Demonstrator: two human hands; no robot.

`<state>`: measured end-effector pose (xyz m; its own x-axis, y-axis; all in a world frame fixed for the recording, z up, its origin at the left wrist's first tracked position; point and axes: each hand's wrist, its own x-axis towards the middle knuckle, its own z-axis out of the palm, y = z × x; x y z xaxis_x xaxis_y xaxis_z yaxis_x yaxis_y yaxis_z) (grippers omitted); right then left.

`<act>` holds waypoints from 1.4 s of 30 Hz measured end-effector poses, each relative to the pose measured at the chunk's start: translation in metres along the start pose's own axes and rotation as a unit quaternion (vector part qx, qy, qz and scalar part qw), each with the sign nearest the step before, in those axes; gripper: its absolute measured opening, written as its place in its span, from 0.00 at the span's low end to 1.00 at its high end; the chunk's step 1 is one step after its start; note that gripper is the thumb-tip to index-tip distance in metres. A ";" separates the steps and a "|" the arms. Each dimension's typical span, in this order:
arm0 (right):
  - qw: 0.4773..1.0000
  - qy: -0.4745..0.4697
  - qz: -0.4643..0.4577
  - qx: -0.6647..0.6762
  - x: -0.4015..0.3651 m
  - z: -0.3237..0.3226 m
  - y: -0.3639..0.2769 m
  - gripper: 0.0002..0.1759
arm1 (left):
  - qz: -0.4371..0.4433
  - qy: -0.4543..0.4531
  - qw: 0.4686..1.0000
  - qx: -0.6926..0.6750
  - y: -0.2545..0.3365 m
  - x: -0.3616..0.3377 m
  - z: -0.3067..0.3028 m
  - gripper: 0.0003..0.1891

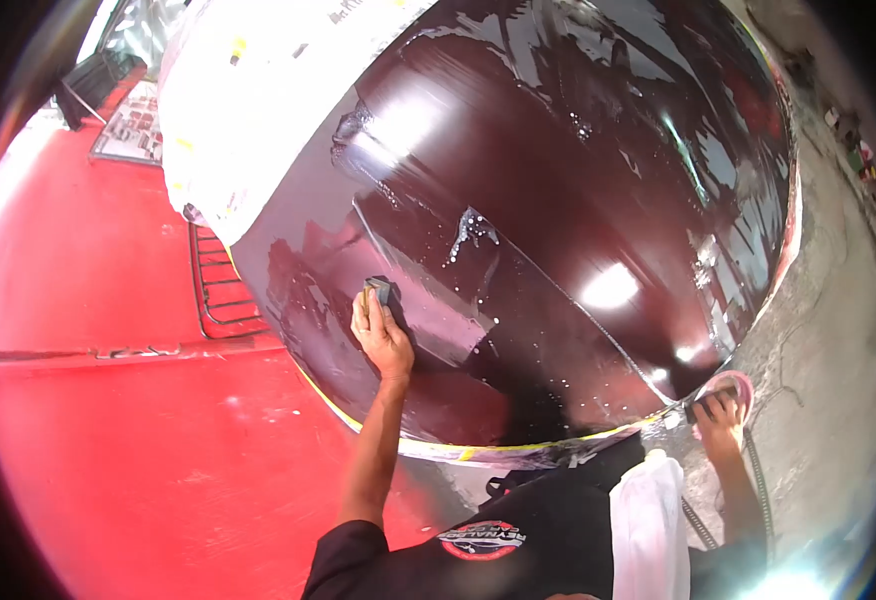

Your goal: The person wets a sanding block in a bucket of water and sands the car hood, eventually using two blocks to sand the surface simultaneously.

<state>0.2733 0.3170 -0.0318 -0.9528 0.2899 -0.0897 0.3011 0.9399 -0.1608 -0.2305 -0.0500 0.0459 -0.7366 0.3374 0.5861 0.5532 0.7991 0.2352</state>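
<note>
A wet, dark maroon car panel (558,270) fills the middle, with water drops and streaks on it. My left hand (382,338) holds a small grey block (378,290) against the panel's left part. At the panel's lower right edge, my right hand (720,422) grips a dark block or tool (708,403). A pink ring-shaped object (743,390) is beside that hand. Yellow tape (468,453) runs along the near edge of the panel.
White covering (248,100) lies over the upper left. A black metal rack (223,290) stands by the red floor (138,440). A ribbed hose (760,490) hangs near my right arm. A white cloth (648,520) lies over my black shirt (548,520).
</note>
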 end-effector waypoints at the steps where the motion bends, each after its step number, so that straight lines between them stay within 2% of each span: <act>1: 0.998 0.040 0.053 0.003 -0.025 0.009 0.004 0.24 | 0.007 0.003 1.000 0.008 0.000 0.000 0.000 0.21; 3: 0.978 0.119 0.173 0.018 -0.028 0.006 0.007 0.22 | -0.003 0.013 1.000 -0.002 0.006 0.002 -0.002 0.20; 4: 0.969 0.154 0.193 -0.019 -0.028 0.010 0.012 0.25 | -0.009 0.012 1.000 -0.008 0.010 0.002 -0.004 0.20; 6: 0.950 0.196 0.241 -0.010 -0.004 0.011 0.014 0.28 | -0.027 0.012 0.999 -0.019 0.003 -0.001 -0.001 0.19; 7: 0.948 0.224 0.228 -0.011 0.025 -0.010 0.001 0.30 | -0.028 0.009 0.999 -0.019 0.000 -0.003 0.000 0.19; 8: 0.935 0.219 0.279 0.023 0.048 -0.013 -0.003 0.30 | -0.029 0.007 0.999 -0.018 -0.001 -0.003 -0.001 0.19; 10: 0.930 0.291 0.224 -0.002 0.092 -0.012 0.009 0.30 | -0.040 0.009 0.999 -0.017 0.004 -0.003 -0.005 0.19; 11: 0.937 0.282 0.205 -0.001 0.129 -0.017 0.017 0.30 | -0.047 0.008 0.999 -0.019 0.002 -0.003 -0.003 0.19; 13: 0.913 0.366 0.178 -0.024 0.180 -0.039 0.004 0.27 | -0.034 -0.002 0.999 -0.019 0.000 -0.003 -0.006 0.19; 14: 0.918 0.355 0.177 -0.016 0.193 -0.036 0.001 0.27 | -0.038 -0.012 0.999 -0.009 -0.001 -0.002 -0.007 0.19; 16: 0.883 0.420 0.165 0.127 0.211 -0.025 -0.002 0.22 | -0.040 -0.015 0.999 -0.009 0.002 -0.003 -0.009 0.20; 17: 0.852 0.487 0.127 0.146 0.223 -0.014 -0.005 0.24 | -0.040 -0.021 0.999 -0.007 0.003 -0.003 -0.010 0.20; 18: 0.878 0.457 0.004 0.142 0.226 -0.031 -0.007 0.25 | -0.042 -0.035 0.998 0.004 0.004 -0.006 -0.012 0.20; 20: 0.909 0.407 0.081 0.044 0.211 -0.017 0.007 0.22 | -0.061 -0.034 0.998 0.010 0.003 -0.006 -0.011 0.21; 22: 0.919 0.371 0.127 0.053 0.194 0.000 0.018 0.32 | -0.050 -0.048 0.997 0.037 0.003 -0.004 -0.013 0.21; 24: 0.928 0.353 0.109 -0.036 0.201 -0.015 0.015 0.25 | -0.040 -0.056 0.996 0.058 0.000 -0.007 -0.015 0.21; 26: 0.907 0.400 0.134 0.021 0.183 0.010 0.036 0.21 | -0.037 -0.059 0.995 0.067 -0.003 -0.010 -0.015 0.22; 28: 0.898 0.411 0.153 0.013 0.181 0.015 0.034 0.20 | -0.036 -0.072 0.993 0.091 -0.002 -0.010 -0.017 0.22; 30: 0.882 0.437 0.150 0.087 0.171 0.034 0.039 0.19 | -0.032 -0.074 0.992 0.094 -0.002 -0.012 -0.017 0.22; 42: 0.893 0.413 0.153 0.087 0.196 0.027 0.044 0.19 | -0.065 -0.099 0.984 0.132 0.006 -0.007 -0.019 0.21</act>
<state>0.1007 0.4105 -0.0825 -0.5052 0.6302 0.5895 0.4854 0.7724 -0.4097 -0.2148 -0.0568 0.0584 -0.8698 0.2933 0.3967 0.3483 0.9345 0.0729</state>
